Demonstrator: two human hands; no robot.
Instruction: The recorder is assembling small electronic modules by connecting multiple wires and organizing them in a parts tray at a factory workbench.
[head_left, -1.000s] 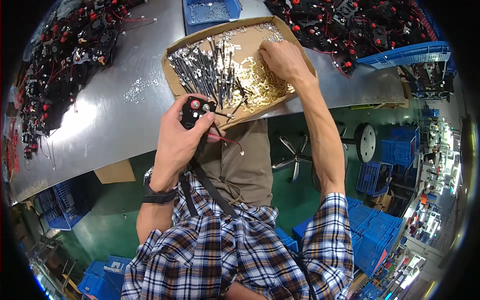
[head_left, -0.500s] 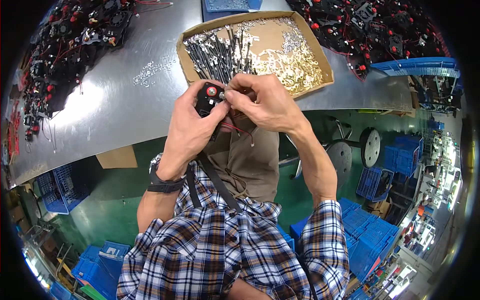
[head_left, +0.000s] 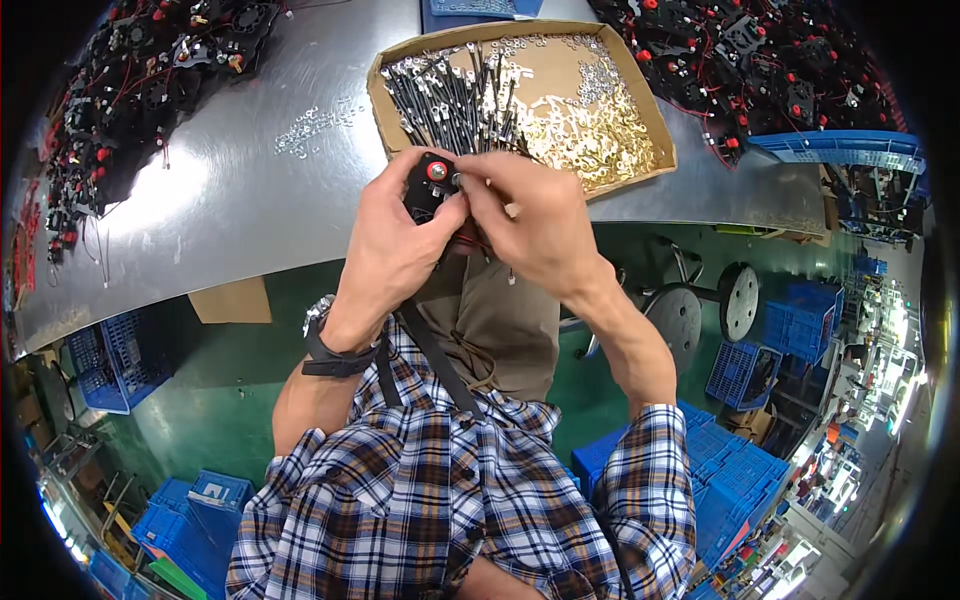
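Observation:
In front of my lap, level with the table's front edge, my left hand (head_left: pixel 392 245) grips a flat black plastic part (head_left: pixel 422 196). A red ring with a metal stud (head_left: pixel 437 172) sits on its upper face. My right hand (head_left: pixel 540 215) is closed in a pinch at the part's right side, next to the stud. Something small and silvery shows at these fingertips, mostly covered by them. Thin red wires hang below the hands, with a white connector (head_left: pixel 511 280) at one end.
Beyond my hands a cardboard tray (head_left: pixel 655 115) holds black cables, brass-coloured terminals and silvery nuts. Loose nuts (head_left: pixel 305 132) lie on the metal table (head_left: pixel 235 225). Piles of black assemblies (head_left: pixel 160 75) flank it. Blue crates (head_left: pixel 735 475) and a round stool (head_left: pixel 675 325) stand on the floor.
Both hands and the black part have shifted slightly to the right in view. My right hand has turned, its fingers curling more beside the stud. The red wires are now more hidden.

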